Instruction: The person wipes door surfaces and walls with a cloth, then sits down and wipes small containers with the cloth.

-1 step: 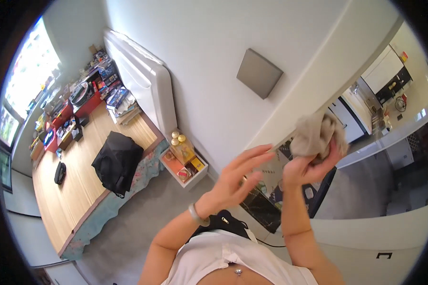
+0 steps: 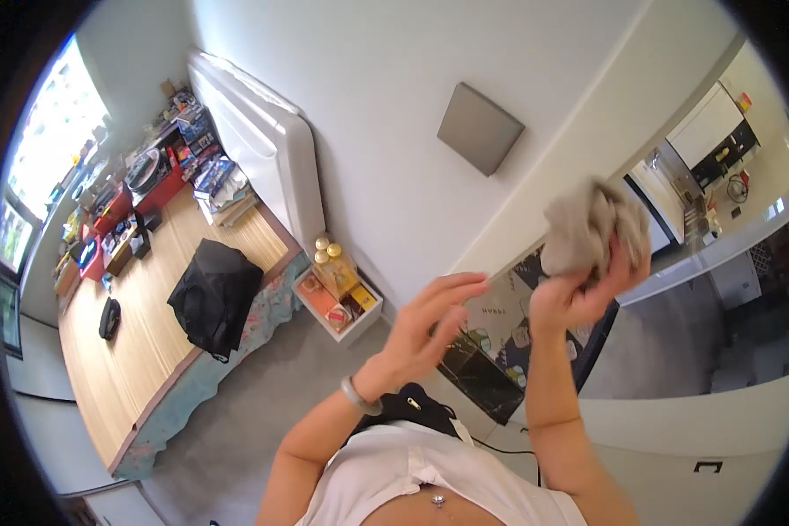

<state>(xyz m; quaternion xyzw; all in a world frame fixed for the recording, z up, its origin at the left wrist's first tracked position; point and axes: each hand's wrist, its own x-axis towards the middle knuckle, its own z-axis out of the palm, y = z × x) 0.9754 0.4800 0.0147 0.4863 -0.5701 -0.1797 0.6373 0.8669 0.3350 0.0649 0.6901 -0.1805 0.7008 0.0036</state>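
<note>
A crumpled grey-beige cloth [image 2: 594, 230] is bunched up in my right hand [image 2: 592, 294], raised at the right beside the door frame. My fingers wrap around its lower part, and its upper edge is blurred. To the left of it, my left hand [image 2: 425, 324] is lifted with its fingers stretched out and nothing in them; a pale bangle [image 2: 360, 396] circles that wrist. Below and between the hands lies a patterned mat [image 2: 491, 309], partly hidden by my right forearm.
On the left, a bed [image 2: 114, 368] bears a black bag [image 2: 215, 298], a small black case [image 2: 110, 318] and several books and boxes. An open white drawer [image 2: 342, 329] stands beside its headboard [image 2: 254, 131]. A grey square panel [image 2: 480, 129] is on the wall; a kitchen shows through the doorway.
My right hand and the cloth have shifted slightly up and to the right. My left hand has drawn a little left, so the gap between the hands is wider.
</note>
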